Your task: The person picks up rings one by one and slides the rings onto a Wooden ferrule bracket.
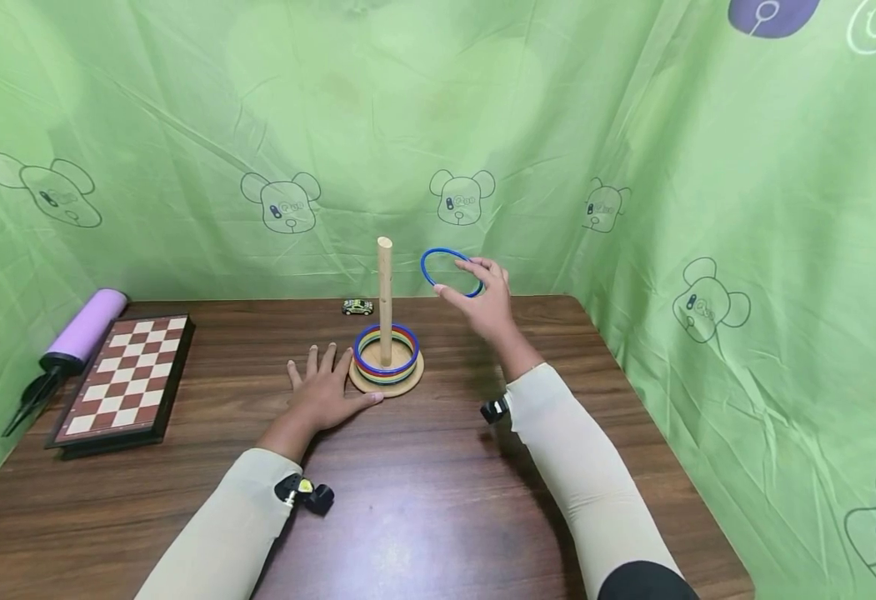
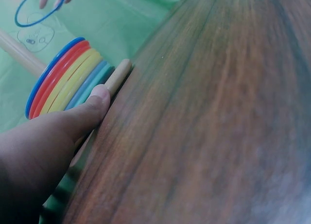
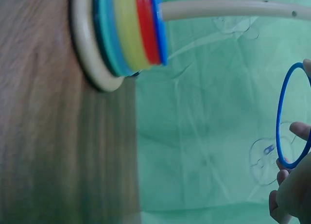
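Note:
A round wooden base (image 1: 388,391) with an upright wooden peg (image 1: 385,292) stands mid-table. Around the peg's foot lies a stack of coloured rings (image 2: 63,83): blue on top, then red, yellow and blue-green ones. My left hand (image 1: 321,400) rests on the tabletop to the left of the base, fingers spread, its thumb against the base's front edge. Up to the right of the peg, my right hand (image 1: 488,304) pinches a loose blue ring (image 1: 423,265) between thumb and fingers. That ring is tilted and apart from the peg; in the right wrist view, part of the hand is cut off.
Behind the peg sits a small toy car (image 1: 357,307). A checkered board box (image 1: 130,375) lies at the left, with a purple cylinder with a black end (image 1: 88,325) beside it. Green printed cloth (image 1: 377,125) hangs behind and at the sides of the wooden table (image 1: 407,500).

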Action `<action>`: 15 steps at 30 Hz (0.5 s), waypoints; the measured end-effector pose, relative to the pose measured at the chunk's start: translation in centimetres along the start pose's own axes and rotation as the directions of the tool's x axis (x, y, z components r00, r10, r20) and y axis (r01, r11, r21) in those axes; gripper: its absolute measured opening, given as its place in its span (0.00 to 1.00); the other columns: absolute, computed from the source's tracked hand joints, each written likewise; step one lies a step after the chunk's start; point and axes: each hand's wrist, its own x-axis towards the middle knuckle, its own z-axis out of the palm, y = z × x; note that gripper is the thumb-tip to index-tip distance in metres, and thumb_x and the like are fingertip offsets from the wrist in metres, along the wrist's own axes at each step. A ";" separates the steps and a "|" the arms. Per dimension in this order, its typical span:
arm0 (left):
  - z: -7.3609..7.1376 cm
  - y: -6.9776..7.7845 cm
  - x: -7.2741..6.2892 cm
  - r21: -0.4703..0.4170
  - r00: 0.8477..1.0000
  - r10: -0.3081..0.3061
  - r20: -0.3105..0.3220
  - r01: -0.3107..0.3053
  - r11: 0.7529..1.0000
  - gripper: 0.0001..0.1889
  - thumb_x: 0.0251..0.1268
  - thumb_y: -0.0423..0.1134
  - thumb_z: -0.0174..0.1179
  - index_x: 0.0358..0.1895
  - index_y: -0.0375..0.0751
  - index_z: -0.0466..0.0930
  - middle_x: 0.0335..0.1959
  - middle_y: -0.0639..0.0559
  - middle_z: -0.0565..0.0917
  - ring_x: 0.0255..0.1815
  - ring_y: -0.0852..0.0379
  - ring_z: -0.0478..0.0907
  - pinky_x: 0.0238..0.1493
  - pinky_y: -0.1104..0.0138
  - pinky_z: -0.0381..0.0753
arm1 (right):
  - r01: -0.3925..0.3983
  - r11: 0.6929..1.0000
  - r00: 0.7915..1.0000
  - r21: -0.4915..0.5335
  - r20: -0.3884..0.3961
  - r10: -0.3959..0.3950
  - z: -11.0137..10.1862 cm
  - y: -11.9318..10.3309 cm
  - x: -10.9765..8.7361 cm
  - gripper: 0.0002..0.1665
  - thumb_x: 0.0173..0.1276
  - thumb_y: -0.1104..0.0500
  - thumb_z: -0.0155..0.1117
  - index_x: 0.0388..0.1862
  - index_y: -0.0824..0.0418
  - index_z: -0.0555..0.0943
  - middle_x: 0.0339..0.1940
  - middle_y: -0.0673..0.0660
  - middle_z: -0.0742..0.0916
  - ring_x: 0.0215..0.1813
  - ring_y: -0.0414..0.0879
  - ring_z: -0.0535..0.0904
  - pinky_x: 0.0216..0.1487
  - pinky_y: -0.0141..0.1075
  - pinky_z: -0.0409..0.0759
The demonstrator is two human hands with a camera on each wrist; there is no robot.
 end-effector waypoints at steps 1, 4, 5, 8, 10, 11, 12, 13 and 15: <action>0.0 0.0 0.0 0.000 1.000 -0.001 0.001 0.001 1.000 0.66 0.60 0.89 0.53 0.90 0.44 0.53 0.91 0.29 0.49 0.90 0.20 0.37 0.79 0.17 0.29 | 0.000 1.000 1.000 0.005 0.005 0.000 0.0 -0.4 0.1 0.38 0.57 0.42 0.88 0.67 0.49 0.89 0.73 0.57 0.79 0.77 0.55 0.65 0.78 0.59 0.67; 0.0 0.0 0.0 -0.001 1.000 -0.002 0.003 0.002 1.000 0.66 0.60 0.89 0.53 0.90 0.44 0.53 0.91 0.29 0.49 0.90 0.20 0.37 0.79 0.17 0.28 | 0.004 1.000 1.000 0.017 0.016 -0.004 -0.2 -1.6 0.5 0.39 0.58 0.43 0.88 0.68 0.52 0.88 0.74 0.58 0.79 0.77 0.55 0.64 0.77 0.59 0.68; 0.0 0.0 0.0 -0.003 1.000 -0.003 0.004 0.003 1.000 0.66 0.61 0.88 0.53 0.90 0.44 0.53 0.91 0.29 0.49 0.91 0.20 0.37 0.79 0.17 0.28 | 0.006 1.000 1.000 0.019 0.018 -0.006 -0.3 -2.0 0.6 0.39 0.58 0.43 0.88 0.68 0.52 0.88 0.74 0.58 0.79 0.77 0.55 0.64 0.77 0.59 0.68; -0.1 0.1 0.0 -0.008 1.000 -0.002 0.003 0.002 1.000 0.65 0.61 0.87 0.54 0.90 0.44 0.53 0.91 0.29 0.49 0.90 0.20 0.37 0.79 0.18 0.27 | 0.017 1.000 1.000 0.019 0.021 -0.017 -0.4 -3.2 0.9 0.39 0.59 0.43 0.87 0.69 0.52 0.88 0.74 0.57 0.79 0.78 0.55 0.64 0.78 0.59 0.67; -0.2 0.1 0.0 -0.008 1.000 -0.004 0.003 0.004 1.000 0.65 0.61 0.87 0.55 0.90 0.44 0.53 0.91 0.29 0.49 0.90 0.20 0.37 0.79 0.18 0.28 | 0.025 0.999 1.000 0.023 0.019 -0.025 -0.4 -3.9 1.0 0.39 0.59 0.43 0.87 0.68 0.51 0.88 0.74 0.57 0.79 0.78 0.54 0.64 0.79 0.60 0.67; -0.2 0.1 0.0 -0.009 1.000 -0.004 0.003 0.004 1.000 0.65 0.61 0.87 0.55 0.90 0.44 0.53 0.91 0.29 0.49 0.91 0.20 0.37 0.79 0.18 0.28 | 0.029 0.999 0.999 0.027 0.016 -0.030 -0.3 -4.3 1.1 0.38 0.59 0.43 0.87 0.68 0.51 0.88 0.74 0.57 0.79 0.78 0.54 0.64 0.79 0.60 0.66; -0.2 0.2 0.0 -0.009 1.000 -0.004 0.004 0.004 1.000 0.65 0.61 0.87 0.55 0.90 0.44 0.53 0.91 0.29 0.49 0.90 0.20 0.37 0.79 0.17 0.28 | 0.036 0.999 0.999 0.032 0.013 -0.036 -0.3 -4.5 1.1 0.38 0.59 0.43 0.87 0.68 0.52 0.88 0.74 0.57 0.79 0.78 0.54 0.65 0.79 0.60 0.67; -0.2 0.2 -0.1 -0.008 1.000 -0.005 0.004 0.005 1.000 0.65 0.61 0.87 0.55 0.90 0.44 0.53 0.91 0.29 0.49 0.90 0.20 0.37 0.79 0.17 0.28 | 0.042 0.998 0.999 0.038 0.010 -0.042 -0.2 -4.8 1.2 0.38 0.59 0.43 0.87 0.67 0.52 0.89 0.74 0.57 0.80 0.78 0.55 0.65 0.79 0.60 0.66; -0.3 0.2 -0.1 -0.007 1.000 -0.005 0.005 0.005 1.000 0.65 0.61 0.87 0.55 0.90 0.44 0.53 0.91 0.29 0.49 0.91 0.20 0.37 0.79 0.17 0.28 | 0.056 0.998 0.998 0.043 0.001 -0.056 0.0 -5.2 1.2 0.37 0.59 0.43 0.87 0.66 0.54 0.89 0.74 0.58 0.80 0.77 0.55 0.65 0.78 0.59 0.67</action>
